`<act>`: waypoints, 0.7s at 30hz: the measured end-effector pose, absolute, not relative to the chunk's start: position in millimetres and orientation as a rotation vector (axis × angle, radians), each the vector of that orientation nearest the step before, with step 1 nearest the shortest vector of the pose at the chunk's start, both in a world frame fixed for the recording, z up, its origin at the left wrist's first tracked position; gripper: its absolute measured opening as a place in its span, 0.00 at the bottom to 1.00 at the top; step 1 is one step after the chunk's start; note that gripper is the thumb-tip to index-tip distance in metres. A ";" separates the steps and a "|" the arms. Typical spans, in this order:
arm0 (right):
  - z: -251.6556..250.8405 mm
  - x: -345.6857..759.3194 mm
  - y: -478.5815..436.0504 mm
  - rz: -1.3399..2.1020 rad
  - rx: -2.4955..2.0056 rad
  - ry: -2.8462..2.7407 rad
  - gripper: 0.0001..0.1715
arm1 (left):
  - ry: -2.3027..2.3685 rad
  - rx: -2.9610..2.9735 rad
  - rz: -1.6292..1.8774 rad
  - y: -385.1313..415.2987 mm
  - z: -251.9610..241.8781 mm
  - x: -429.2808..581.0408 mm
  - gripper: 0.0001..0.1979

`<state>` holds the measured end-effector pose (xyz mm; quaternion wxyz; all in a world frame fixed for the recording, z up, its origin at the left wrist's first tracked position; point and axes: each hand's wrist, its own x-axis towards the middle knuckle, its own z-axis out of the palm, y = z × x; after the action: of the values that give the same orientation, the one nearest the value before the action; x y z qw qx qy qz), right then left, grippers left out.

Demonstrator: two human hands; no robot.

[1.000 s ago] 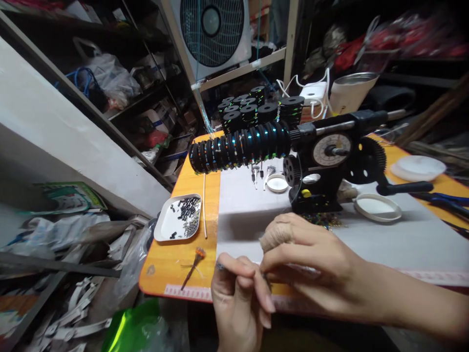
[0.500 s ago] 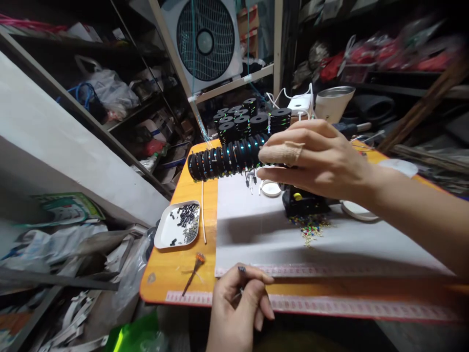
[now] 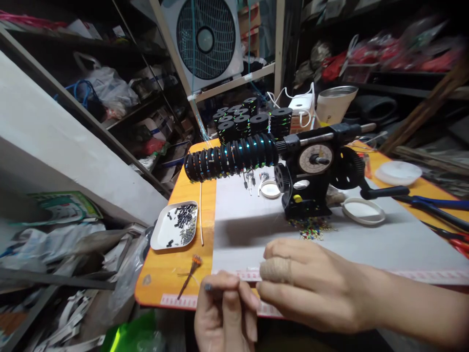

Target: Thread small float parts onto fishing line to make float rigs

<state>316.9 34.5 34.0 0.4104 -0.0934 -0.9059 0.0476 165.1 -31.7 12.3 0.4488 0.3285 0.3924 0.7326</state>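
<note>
My left hand [image 3: 226, 310] is closed near the table's front edge, thumb against the fingers. A small dark piece [image 3: 208, 287] pokes out by its index finger; its kind is too small to tell. Close beside it, almost touching, my right hand [image 3: 311, 281] has its fingers curled together, with a tan wrap [image 3: 276, 270] round one finger. Whatever lies in its fingertips is hidden. Beyond the hands stands a black hand-cranked winder [image 3: 311, 171]. Its shaft carries a row of black foam spools [image 3: 232, 157] wound with line and dotted with small coloured beads.
A white tray [image 3: 156, 232] with small black and silver pieces sits at left, near an orange-tipped bundle [image 3: 196, 261]. Loose coloured beads [image 3: 311, 227] lie before the winder. Stacked foam spools [image 3: 259, 120] stand behind, pliers [image 3: 439, 205] at right. A measuring tape [image 3: 179, 299] edges the table.
My right hand has come down from the foam spools on the winder to beside my left hand, uncovering the winder. My left hand has shifted slightly left and stays closed.
</note>
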 end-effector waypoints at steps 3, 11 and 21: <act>34.4 319.9 37.1 0.311 -0.459 -2.118 0.10 | 1.023 0.663 1.627 -23.8 6.8 168.0 0.17; 33.5 325.5 43.2 0.668 -0.661 -1.942 0.06 | 1.048 0.758 1.438 -23.8 -4.1 179.7 0.16; 33.4 322.2 37.0 0.664 -0.662 -1.926 0.09 | 1.264 0.935 1.522 -25.4 0.4 182.0 0.16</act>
<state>322.2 37.0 33.4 0.4792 -0.2711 -0.7892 0.2720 182.0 -25.4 0.4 0.4589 0.3795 0.5131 0.6182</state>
